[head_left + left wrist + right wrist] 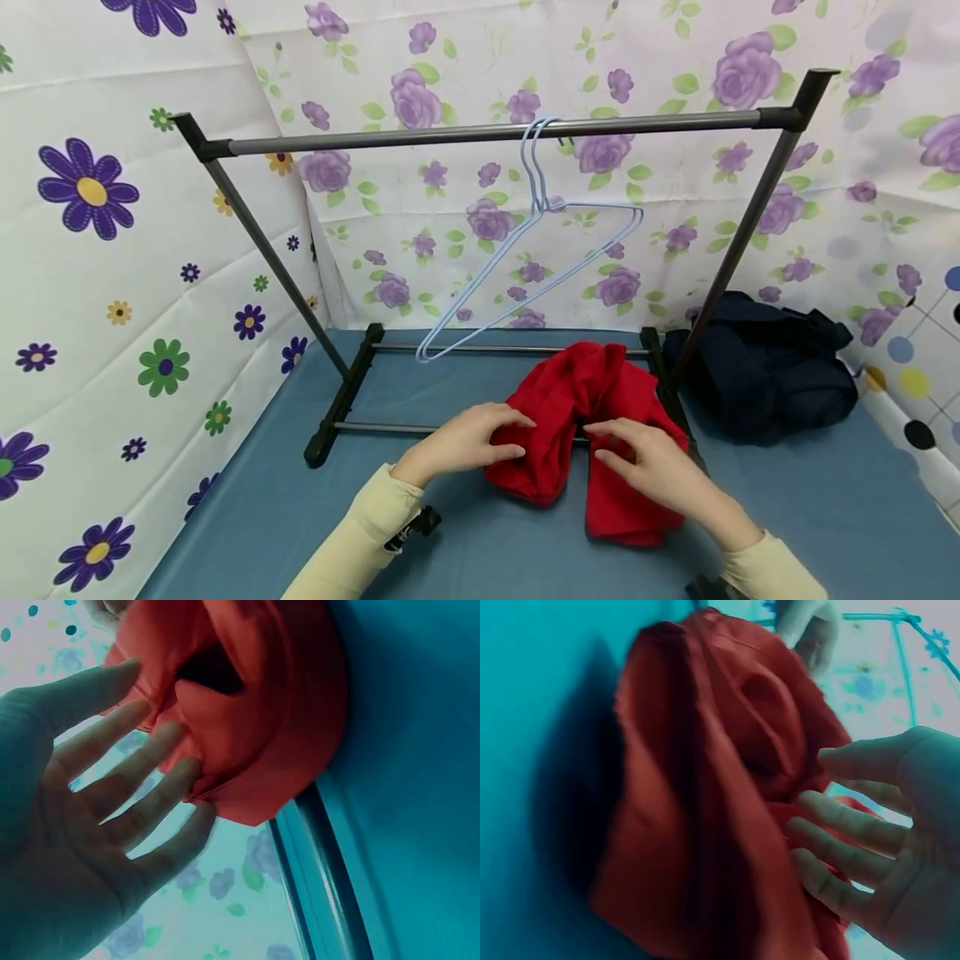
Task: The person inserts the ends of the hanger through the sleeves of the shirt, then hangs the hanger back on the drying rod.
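A bunched red garment [622,387] lies over the right part of the rack's base, with a fold arching up and a dark gap in its middle. At its left side is my left hand [468,437], fingers spread and relaxed. In the left wrist view this hand [112,795] has its fingertips right at the red cloth [262,742], gripping none of it. My right hand [652,462] overlaps the right part of the garment. Seen from the right wrist, that hand [877,832] is relaxed too, fingertips at the folds of the cloth [727,795].
A dark metal rack [352,140] spans the blue table surface [487,542]. Light blue wire hangers [480,287] hang from its bar. Behind the rack's right leg lies a dark navy bundle of fabric [772,367]. Flowered sheets [450,50] cover the walls.
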Available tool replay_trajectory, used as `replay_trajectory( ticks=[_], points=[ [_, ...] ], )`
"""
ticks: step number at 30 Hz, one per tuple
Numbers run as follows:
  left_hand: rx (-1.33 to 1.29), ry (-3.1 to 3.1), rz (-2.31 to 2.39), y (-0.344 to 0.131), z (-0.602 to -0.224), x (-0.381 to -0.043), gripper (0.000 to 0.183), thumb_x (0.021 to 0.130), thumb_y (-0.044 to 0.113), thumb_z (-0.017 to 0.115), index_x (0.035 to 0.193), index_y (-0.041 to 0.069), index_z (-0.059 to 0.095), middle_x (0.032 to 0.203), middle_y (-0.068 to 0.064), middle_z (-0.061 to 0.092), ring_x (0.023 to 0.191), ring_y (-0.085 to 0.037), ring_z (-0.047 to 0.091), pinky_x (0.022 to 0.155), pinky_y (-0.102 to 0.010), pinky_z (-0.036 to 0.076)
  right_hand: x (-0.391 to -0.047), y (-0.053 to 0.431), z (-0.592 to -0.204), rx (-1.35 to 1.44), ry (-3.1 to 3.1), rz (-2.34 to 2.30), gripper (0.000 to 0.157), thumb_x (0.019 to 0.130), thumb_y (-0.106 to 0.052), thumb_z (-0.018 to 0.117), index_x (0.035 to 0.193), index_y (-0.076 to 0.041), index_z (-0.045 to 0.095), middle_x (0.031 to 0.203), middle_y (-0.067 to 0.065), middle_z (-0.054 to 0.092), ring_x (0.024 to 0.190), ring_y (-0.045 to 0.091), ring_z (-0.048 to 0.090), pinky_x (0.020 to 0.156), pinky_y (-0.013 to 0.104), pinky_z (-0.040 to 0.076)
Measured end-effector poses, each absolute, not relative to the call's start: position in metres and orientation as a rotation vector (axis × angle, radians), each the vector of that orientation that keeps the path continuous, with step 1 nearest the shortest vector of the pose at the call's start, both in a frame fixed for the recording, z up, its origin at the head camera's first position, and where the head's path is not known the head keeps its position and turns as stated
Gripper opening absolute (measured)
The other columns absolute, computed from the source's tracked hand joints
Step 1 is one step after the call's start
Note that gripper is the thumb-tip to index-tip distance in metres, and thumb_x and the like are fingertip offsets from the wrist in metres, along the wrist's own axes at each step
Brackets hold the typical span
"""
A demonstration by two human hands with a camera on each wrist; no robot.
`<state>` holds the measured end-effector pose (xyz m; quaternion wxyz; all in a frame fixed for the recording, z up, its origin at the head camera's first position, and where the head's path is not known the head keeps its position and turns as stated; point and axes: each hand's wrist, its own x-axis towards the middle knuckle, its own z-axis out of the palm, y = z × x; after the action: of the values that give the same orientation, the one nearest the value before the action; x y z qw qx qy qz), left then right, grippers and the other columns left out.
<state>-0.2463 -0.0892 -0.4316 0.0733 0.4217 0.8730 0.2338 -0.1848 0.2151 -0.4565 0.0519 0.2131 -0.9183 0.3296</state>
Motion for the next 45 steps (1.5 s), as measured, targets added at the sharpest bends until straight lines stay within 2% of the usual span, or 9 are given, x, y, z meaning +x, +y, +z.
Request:
replay_trajectory(
  ticks=[4, 8, 12, 17, 24, 32, 39, 43, 45],
  points=[
    [1.266, 2.627, 0.509, -0.09, -0.44, -0.252, 0.037, 0.093, 0.003, 0.062, 0.129, 0.009, 0.067, 0.132, -0.004, 0.059, 0.121, -0.021, 0.051, 0.102, -0.035, 0.045, -0.194, 0.2, -0.469, 0.671, -2.838, 0.895, 0.046, 0.094, -0.023, 0.073, 0.138, -0.024, 0.061, 0.129, -0.001, 0.061, 0.102, 0.012, 0.061, 0.084, 0.035, 0.054],
    [1.286, 2.598, 0.471, -0.092, -0.447, -0.256, 0.038, 0.09, -0.001, 0.059, 0.126, 0.006, 0.068, 0.132, -0.007, 0.058, 0.122, -0.025, 0.048, 0.103, -0.035, 0.043, -0.202, 0.189, -0.477, 0.703, -2.865, 0.769, 0.045, 0.093, -0.022, 0.075, 0.136, -0.024, 0.062, 0.128, 0.002, 0.06, 0.107, 0.018, 0.061, 0.087, 0.042, 0.054],
    [1.318, 2.559, 0.501, -0.096, -0.449, -0.259, 0.028, 0.091, 0.001, 0.059, 0.116, 0.006, 0.071, 0.126, -0.007, 0.06, 0.117, -0.023, 0.049, 0.101, -0.034, 0.044, -0.207, 0.183, -0.482, 0.726, -2.866, 0.706, 0.036, 0.092, -0.018, 0.076, 0.126, -0.022, 0.067, 0.12, 0.002, 0.063, 0.104, 0.017, 0.062, 0.085, 0.042, 0.055],
    [1.317, 2.529, 0.547, -0.103, -0.449, -0.261, 0.02, 0.089, -0.003, 0.057, 0.098, 0.008, 0.071, 0.111, -0.002, 0.06, 0.108, -0.02, 0.049, 0.095, -0.033, 0.044, -0.211, 0.182, -0.486, 0.777, -2.857, 0.718, 0.019, 0.091, -0.014, 0.075, 0.107, -0.024, 0.071, 0.108, -0.004, 0.064, 0.096, 0.013, 0.062, 0.081, 0.037, 0.055],
    [1.3, 2.562, 0.542, -0.109, -0.446, -0.262, 0.019, 0.09, -0.002, 0.059, 0.099, 0.01, 0.071, 0.104, 0.001, 0.06, 0.101, -0.017, 0.052, 0.089, -0.031, 0.046, -0.209, 0.187, -0.486, 0.851, -2.829, 0.76, 0.01, 0.093, -0.022, 0.075, 0.099, -0.029, 0.072, 0.1, -0.014, 0.065, 0.091, 0.006, 0.062, 0.08, 0.032, 0.055],
    [1.213, 2.666, 0.785, -0.134, -0.421, -0.265, 0.018, 0.093, -0.003, 0.059, 0.096, 0.009, 0.073, 0.097, 0.0, 0.065, 0.079, -0.012, 0.055, 0.069, -0.027, 0.049, -0.201, 0.199, -0.453, 0.831, -2.699, 0.984, 0.015, 0.093, -0.021, 0.075, 0.102, -0.032, 0.071, 0.1, -0.018, 0.065, 0.085, 0.002, 0.059, 0.071, 0.025, 0.052],
    [1.239, 2.722, 1.006, -0.144, -0.386, -0.26, 0.02, 0.098, 0.001, 0.059, 0.097, 0.012, 0.075, 0.102, 0.001, 0.07, 0.067, -0.01, 0.05, 0.061, -0.026, 0.046, -0.193, 0.212, -0.412, 0.787, -2.544, 1.027, 0.014, 0.093, -0.02, 0.075, 0.103, -0.03, 0.072, 0.122, -0.002, 0.064, 0.092, 0.01, 0.061, 0.063, 0.025, 0.05],
    [1.21, 2.749, 1.144, -0.138, -0.364, -0.252, 0.022, 0.097, 0.0, 0.059, 0.094, 0.014, 0.076, 0.099, 0.002, 0.071, 0.058, -0.009, 0.042, 0.056, -0.026, 0.039, -0.186, 0.219, -0.386, 0.763, -2.435, 1.008, 0.019, 0.093, -0.016, 0.075, 0.106, -0.029, 0.072, 0.111, -0.008, 0.068, 0.087, 0.007, 0.061, 0.063, 0.025, 0.05],
    [1.201, 2.762, 1.233, -0.134, -0.354, -0.249, 0.021, 0.095, -0.001, 0.061, 0.092, 0.013, 0.076, 0.091, 0.002, 0.069, 0.055, -0.009, 0.039, 0.054, -0.026, 0.037, -0.182, 0.223, -0.373, 0.756, -2.364, 0.99, 0.021, 0.092, -0.012, 0.076, 0.106, -0.027, 0.072, 0.104, -0.011, 0.069, 0.081, 0.005, 0.059, 0.064, 0.024, 0.049]
  ],
)
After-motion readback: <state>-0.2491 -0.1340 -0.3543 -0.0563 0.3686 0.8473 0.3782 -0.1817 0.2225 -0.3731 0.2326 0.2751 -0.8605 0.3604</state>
